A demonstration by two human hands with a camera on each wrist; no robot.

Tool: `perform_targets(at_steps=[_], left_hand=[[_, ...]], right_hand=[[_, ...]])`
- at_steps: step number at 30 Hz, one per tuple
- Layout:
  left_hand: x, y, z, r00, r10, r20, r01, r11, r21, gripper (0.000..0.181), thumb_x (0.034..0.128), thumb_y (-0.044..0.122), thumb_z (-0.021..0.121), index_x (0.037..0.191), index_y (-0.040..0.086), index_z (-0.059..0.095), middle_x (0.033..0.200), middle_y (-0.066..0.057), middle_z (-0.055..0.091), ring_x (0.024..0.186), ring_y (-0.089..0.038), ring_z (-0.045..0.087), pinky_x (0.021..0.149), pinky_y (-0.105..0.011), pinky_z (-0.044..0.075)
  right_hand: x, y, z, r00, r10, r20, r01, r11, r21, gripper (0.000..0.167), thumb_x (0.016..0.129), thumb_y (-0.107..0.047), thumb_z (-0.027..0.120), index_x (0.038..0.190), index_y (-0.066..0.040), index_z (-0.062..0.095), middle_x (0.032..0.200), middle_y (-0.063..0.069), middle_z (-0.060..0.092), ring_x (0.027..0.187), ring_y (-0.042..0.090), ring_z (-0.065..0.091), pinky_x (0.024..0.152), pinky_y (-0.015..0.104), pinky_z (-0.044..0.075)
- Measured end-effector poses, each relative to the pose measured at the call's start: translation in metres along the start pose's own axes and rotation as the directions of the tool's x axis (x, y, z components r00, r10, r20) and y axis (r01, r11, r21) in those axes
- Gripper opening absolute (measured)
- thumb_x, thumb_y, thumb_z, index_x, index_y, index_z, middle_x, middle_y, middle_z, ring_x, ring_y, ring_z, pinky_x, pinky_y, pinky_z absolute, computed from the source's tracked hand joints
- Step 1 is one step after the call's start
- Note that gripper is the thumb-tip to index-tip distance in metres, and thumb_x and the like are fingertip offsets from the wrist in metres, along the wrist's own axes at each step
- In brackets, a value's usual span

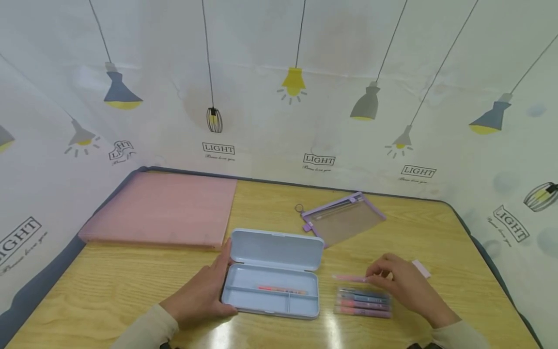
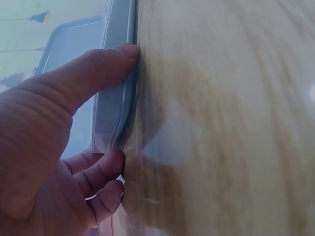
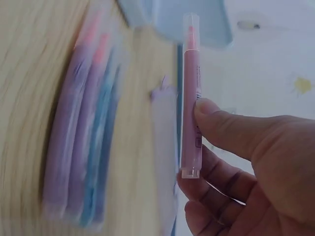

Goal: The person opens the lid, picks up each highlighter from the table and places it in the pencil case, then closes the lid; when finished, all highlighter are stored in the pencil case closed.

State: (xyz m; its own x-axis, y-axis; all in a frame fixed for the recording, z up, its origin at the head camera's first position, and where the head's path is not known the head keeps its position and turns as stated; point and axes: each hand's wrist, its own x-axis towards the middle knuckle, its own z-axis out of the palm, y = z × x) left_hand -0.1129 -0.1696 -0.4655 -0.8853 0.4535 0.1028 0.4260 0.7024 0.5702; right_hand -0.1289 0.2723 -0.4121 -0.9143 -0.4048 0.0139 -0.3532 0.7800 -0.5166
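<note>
A light blue pencil case (image 1: 272,274) lies with its lid raised; one pink-capped marker (image 1: 281,290) rests inside, along the divider. My left hand (image 1: 202,291) grips the case at its left end, and in the left wrist view the thumb presses on the case's wall (image 2: 114,98) with fingertips curled by the corner. My right hand (image 1: 403,281) pinches a pink highlighter (image 3: 191,113) between thumb and fingers, above the table to the right of the case. Just below that hand is a clear sleeve (image 1: 364,303) holding several pink, purple and blue markers.
A large pink folder (image 1: 165,208) lies at the back left. Behind the case is a see-through zip pouch (image 1: 353,220) with purple edges. A small pale pink block (image 1: 421,269) sits beside my right hand. A lamp-patterned sheet (image 1: 261,121) surrounds the wooden table (image 1: 418,223).
</note>
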Motion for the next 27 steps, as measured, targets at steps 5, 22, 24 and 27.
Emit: perform_targets(at_steps=[5, 22, 24, 27], left_hand=[[0.000, 0.000, -0.001, 1.000, 0.022, -0.008, -0.021, 1.000, 0.008, 0.147, 0.0580, 0.034, 0.092, 0.156, 0.004, -0.013, 0.131, -0.010, 0.054, 0.095, -0.017, 0.056, 0.088, -0.040, 0.048], [0.000, 0.000, 0.000, 1.000, 0.005, -0.006, -0.005, 1.000, -0.006, 0.147, 0.0574, 0.032, 0.091, 0.156, 0.006, -0.013, 0.132, -0.008, 0.054, 0.096, -0.016, 0.057, 0.090, -0.039, 0.048], [0.000, 0.000, 0.000, 1.000, 0.002, -0.006, -0.002, 1.000, -0.012, 0.146, 0.0572, 0.032, 0.092, 0.156, 0.004, -0.012, 0.132, -0.007, 0.054, 0.095, -0.016, 0.057, 0.089, -0.039, 0.048], [0.000, 0.000, -0.001, 1.000, -0.003, -0.005, 0.003, 1.000, -0.016, 0.146, 0.0568, 0.031, 0.092, 0.156, 0.004, -0.011, 0.131, -0.006, 0.055, 0.094, -0.015, 0.057, 0.088, -0.038, 0.048]], right_hand=[[0.009, -0.036, 0.009, 0.996, -0.088, 0.008, 0.088, 0.996, 0.015, 0.009, 0.094, -0.031, 0.063, 0.089, -0.024, 0.067, 0.085, -0.014, 0.067, 0.074, -0.006, 0.054, 0.065, 0.022, 0.046], [0.055, -0.096, 0.067, 0.976, -0.209, 0.051, 0.214, 0.969, -0.124, 0.005, 0.091, -0.013, 0.068, 0.087, -0.016, 0.069, 0.080, -0.009, 0.066, 0.073, 0.003, 0.057, 0.069, 0.027, 0.050], [0.057, -0.096, 0.072, 0.967, -0.250, 0.057, 0.256, 0.955, -0.151, 0.006, 0.090, -0.013, 0.068, 0.090, -0.016, 0.073, 0.083, -0.008, 0.068, 0.077, 0.004, 0.060, 0.073, 0.029, 0.052], [0.059, -0.096, 0.076, 0.954, -0.295, 0.056, 0.300, 0.937, -0.180, 0.010, 0.088, -0.012, 0.070, 0.095, -0.016, 0.077, 0.083, -0.006, 0.069, 0.077, 0.006, 0.061, 0.072, 0.029, 0.052]])
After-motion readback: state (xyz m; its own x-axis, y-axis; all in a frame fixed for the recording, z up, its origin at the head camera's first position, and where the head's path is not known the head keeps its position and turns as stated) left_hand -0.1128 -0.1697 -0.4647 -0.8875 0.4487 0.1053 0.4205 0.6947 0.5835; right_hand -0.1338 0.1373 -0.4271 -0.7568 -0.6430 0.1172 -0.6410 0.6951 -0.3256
